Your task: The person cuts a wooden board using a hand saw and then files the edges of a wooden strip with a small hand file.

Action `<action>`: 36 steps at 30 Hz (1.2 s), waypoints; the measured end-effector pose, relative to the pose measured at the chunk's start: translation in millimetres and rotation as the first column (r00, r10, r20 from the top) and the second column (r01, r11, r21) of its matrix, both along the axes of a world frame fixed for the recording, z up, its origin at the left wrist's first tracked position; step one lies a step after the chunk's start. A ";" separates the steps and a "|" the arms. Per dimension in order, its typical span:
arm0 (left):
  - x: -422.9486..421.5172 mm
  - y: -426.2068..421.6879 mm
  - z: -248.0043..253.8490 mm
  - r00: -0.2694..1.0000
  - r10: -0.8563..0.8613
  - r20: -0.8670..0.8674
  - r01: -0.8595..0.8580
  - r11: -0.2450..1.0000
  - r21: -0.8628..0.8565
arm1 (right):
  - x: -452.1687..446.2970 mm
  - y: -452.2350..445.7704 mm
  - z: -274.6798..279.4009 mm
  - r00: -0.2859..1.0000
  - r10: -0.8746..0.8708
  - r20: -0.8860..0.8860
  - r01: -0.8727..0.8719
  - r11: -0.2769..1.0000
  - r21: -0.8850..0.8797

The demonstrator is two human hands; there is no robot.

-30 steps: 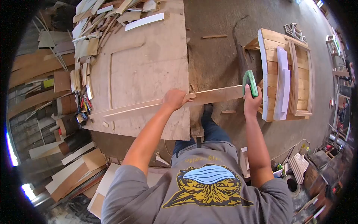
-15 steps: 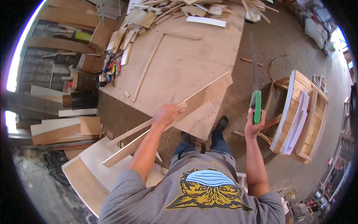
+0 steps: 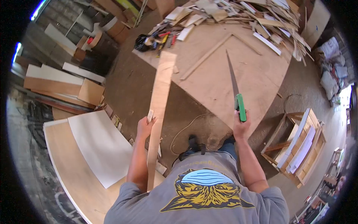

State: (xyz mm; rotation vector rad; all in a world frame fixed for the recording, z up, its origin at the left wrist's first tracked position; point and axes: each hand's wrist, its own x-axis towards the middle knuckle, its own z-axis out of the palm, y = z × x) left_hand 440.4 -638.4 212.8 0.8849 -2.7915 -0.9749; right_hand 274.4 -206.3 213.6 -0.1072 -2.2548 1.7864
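Observation:
A long, flat wooden board (image 3: pixel 161 93) runs up and away from my body, with my left hand (image 3: pixel 145 126) closed on its left edge about midway along. A small end of light wood shows at the fingers of that hand. On the right, my right hand (image 3: pixel 241 122) is wrapped round the green handle of a handsaw (image 3: pixel 232 76). The thin blade points up and slightly left, over the large plywood sheet (image 3: pixel 209 82), and touches nothing that I can make out. Board and saw are well apart.
Scrap wood (image 3: pixel 238 15) is piled at the far side of the plywood, beside hand tools (image 3: pixel 164 39). A curved panel (image 3: pixel 71 156) with a white sheet (image 3: pixel 100 145) lies at left. At right stands a wooden frame (image 3: pixel 298 145). A cable (image 3: pixel 182 130) crosses the floor.
The view has turned left. The board has swung from lying across the plywood to pointing away from me, left of it. The saw has come away from the board and now points upward.

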 end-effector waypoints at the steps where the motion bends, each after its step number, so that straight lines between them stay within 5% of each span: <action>1: 26.8 -18.8 -1.9 0.999 0.035 0.033 -0.033 0.998 -0.044 | 6.4 -23.4 2.7 0.993 0.014 0.119 -0.018 0.999 0.032; 5: 129.0 -74.3 -21.2 0.975 0.184 0.124 -0.144 0.950 -0.278 | 22.1 -110.1 -7.6 0.984 0.125 0.125 -0.139 0.985 0.104; 14: 183.5 -128.9 -45.7 0.880 0.455 -0.136 -0.475 0.839 -0.265 | 7.7 -238.5 3.5 0.904 0.424 0.062 -0.428 0.900 0.084; 19: 115.5 -170.3 -29.3 0.888 0.441 -0.131 -0.458 0.820 -0.342 | -29.3 -307.0 -17.9 0.925 0.380 -0.010 -0.364 0.893 0.265; 23: 37.9 -207.8 -19.7 0.924 0.349 -0.159 -0.383 0.845 -0.372 | -73.0 -359.7 -30.5 0.930 0.366 -0.009 -0.354 0.904 0.241; 29: -91.6 -282.6 -15.0 0.978 0.160 -0.133 -0.201 0.894 -0.400 | -194.0 -429.0 -101.7 0.980 0.171 -0.102 -0.106 0.881 0.462; 36: -216.2 -359.6 -14.0 0.998 -0.053 -0.030 0.037 0.920 -0.391 | -307.8 -460.9 -134.6 0.992 0.100 0.078 -0.127 0.778 0.615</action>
